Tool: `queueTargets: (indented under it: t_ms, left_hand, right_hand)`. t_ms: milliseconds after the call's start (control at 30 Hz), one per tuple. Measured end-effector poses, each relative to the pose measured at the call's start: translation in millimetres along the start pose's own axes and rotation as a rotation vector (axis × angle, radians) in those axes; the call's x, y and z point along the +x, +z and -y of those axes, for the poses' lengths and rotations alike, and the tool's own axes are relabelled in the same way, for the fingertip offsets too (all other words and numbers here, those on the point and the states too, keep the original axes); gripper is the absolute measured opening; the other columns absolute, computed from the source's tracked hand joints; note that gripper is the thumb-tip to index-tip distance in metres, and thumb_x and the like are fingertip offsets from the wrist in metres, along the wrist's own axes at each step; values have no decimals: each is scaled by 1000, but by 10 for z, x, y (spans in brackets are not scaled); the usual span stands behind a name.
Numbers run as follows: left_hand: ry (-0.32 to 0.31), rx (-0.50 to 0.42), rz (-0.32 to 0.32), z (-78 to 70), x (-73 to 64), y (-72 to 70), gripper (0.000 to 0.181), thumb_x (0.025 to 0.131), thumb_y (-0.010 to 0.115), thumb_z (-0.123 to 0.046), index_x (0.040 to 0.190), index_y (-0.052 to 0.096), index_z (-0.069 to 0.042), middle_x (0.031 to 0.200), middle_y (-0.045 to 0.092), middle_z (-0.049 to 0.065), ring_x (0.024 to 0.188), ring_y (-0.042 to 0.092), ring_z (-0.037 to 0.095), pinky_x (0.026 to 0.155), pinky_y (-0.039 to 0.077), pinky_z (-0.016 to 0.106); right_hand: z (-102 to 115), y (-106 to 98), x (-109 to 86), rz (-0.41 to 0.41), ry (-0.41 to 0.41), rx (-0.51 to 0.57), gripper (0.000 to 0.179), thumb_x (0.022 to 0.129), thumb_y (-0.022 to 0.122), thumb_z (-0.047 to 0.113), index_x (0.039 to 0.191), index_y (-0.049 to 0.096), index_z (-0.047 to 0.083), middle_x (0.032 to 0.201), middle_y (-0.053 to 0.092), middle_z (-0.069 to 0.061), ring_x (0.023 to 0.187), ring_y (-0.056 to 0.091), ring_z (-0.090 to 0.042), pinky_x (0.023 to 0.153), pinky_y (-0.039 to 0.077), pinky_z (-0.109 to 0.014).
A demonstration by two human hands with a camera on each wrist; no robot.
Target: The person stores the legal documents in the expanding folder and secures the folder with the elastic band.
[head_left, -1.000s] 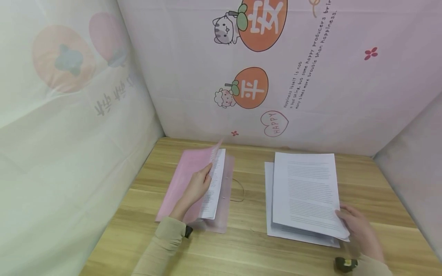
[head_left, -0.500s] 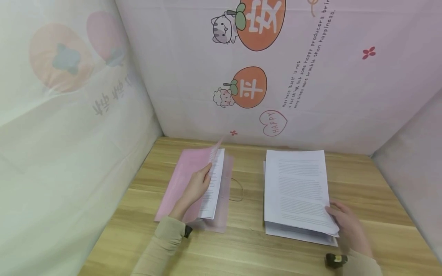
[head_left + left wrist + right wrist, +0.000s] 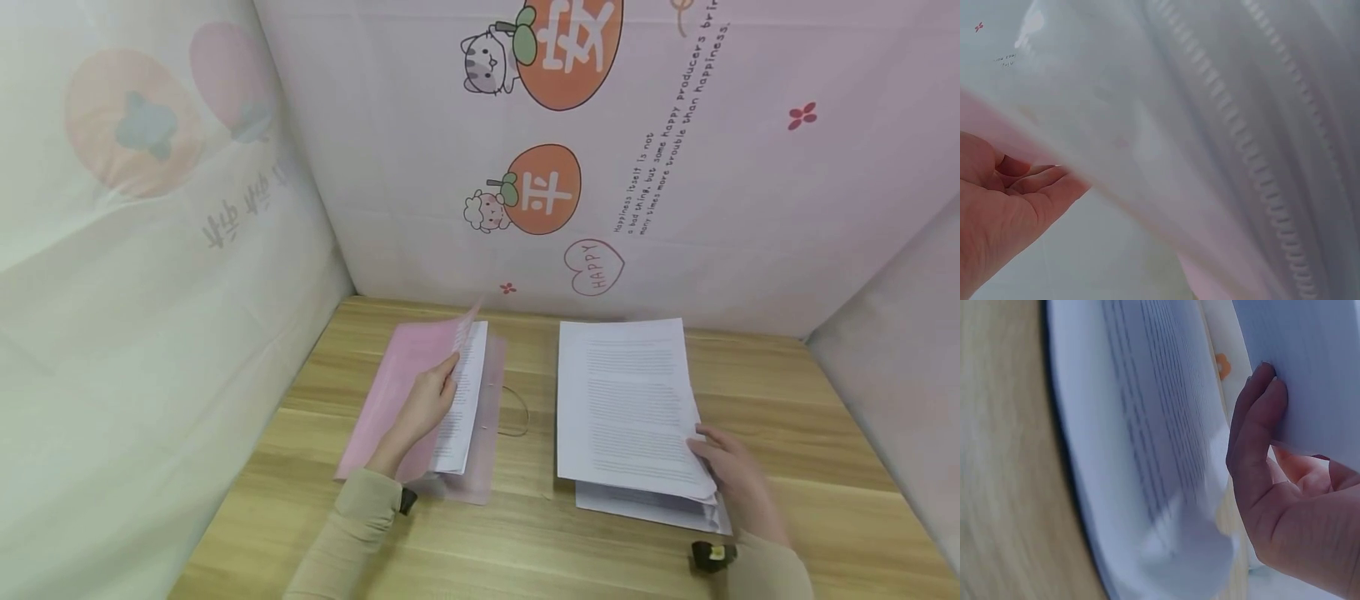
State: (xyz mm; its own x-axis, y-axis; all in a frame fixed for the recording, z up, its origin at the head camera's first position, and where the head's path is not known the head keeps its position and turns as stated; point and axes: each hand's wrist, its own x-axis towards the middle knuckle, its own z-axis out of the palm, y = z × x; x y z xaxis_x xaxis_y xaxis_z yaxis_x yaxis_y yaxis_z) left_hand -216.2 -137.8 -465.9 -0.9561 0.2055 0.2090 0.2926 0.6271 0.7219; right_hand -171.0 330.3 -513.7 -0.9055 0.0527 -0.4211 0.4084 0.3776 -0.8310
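The person's left hand (image 3: 427, 402) grips the edge of the cover of a folder (image 3: 401, 367), which lies on the left of the table (image 3: 532, 542); the pink, translucent plastic bends upward in a soft curve, its top corner rising to a point. In the left wrist view the film looks glossy and milky, crossed by blurred rows of small ridges (image 3: 1241, 134). Under the raised cover sit printed white pages (image 3: 468, 387), straight-edged, on the folder's pinkish back, and a thin, stiff-looking loop (image 3: 528, 415) arcs past that back's edge. To the right, the right hand (image 3: 735, 479) pinches the lower right edge of some printed sheets (image 3: 626, 408), smooth and slightly bowed, tilted above a lower stack (image 3: 637, 500). That stack lies on the table, with a curled paper corner (image 3: 1210, 565) and a dark lower border seen from the right wrist. The table has streaky yellow-brown wood grain; behind it hangs a creased, printed white cloth (image 3: 420, 208).
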Motion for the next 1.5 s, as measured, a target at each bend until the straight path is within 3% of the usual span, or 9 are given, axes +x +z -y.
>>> queueTargets:
  t_ms: [33,133,233,333,533,667,867,1300,1500]
  left_hand:
    - [0,1,0,0,1,1,50,94,45,1,143,43,10,68,42,0,55,33,8,48,33,16]
    - [-3,-6,-1,1,6,4,50,94,44,0,143,43,10,68,44,1,54,33,8,46,32,15]
    - [-12,-19,-2,5,9,9,50,95,44,1,143,43,10,71,51,6,51,33,7,44,30,14]
    - [-16,-27,-5,11,10,10,49,95,43,0,144,43,10,76,57,11,51,32,7,43,30,14]
    - [-13,-29,-15,2,7,-1,51,94,44,0,143,44,9,73,55,11,50,30,6,44,29,15]
    - [-13,-29,-19,4,7,-3,51,93,44,0,143,45,9,73,55,11,50,30,4,44,30,15]
    - [-18,-32,-11,11,5,-6,51,94,43,-1,144,44,8,67,46,3,50,31,5,44,29,15]
    - [-37,-39,-8,27,14,-14,52,94,42,-2,145,44,6,61,39,-2,46,27,5,41,25,13]
    - [-36,-50,-15,37,11,-15,51,94,42,-2,145,44,6,67,49,5,47,28,5,42,27,14]
  right_hand:
    - [14,22,7,3,-7,0,66,104,43,23,154,13,-10,153,23,-38,90,53,3,76,50,-17]
    - [40,93,37,4,-28,14,63,104,43,20,153,17,-12,142,41,-34,89,55,2,75,52,-19]
    - [48,179,62,2,-42,68,60,103,46,15,151,22,-12,113,61,-12,81,59,0,72,54,-23]
    - [54,247,95,5,-35,99,60,102,49,15,150,23,-11,104,61,2,80,59,-1,70,53,-24]
    - [110,385,124,8,-44,80,58,102,48,14,149,25,-12,126,51,-25,83,56,-1,72,52,-21]
    - [151,477,129,18,-60,69,58,103,45,14,150,24,-12,140,39,-34,86,54,0,74,50,-19]
    - [214,593,152,48,-72,56,59,104,43,14,151,20,-13,150,28,-35,95,52,-3,76,48,-15]
    - [337,800,184,25,-50,2,59,102,44,16,151,25,-11,152,29,-36,119,53,-30,81,48,-19]
    - [379,889,208,13,-43,-33,58,102,44,18,151,28,-8,156,27,-33,131,46,-42,96,50,-35]
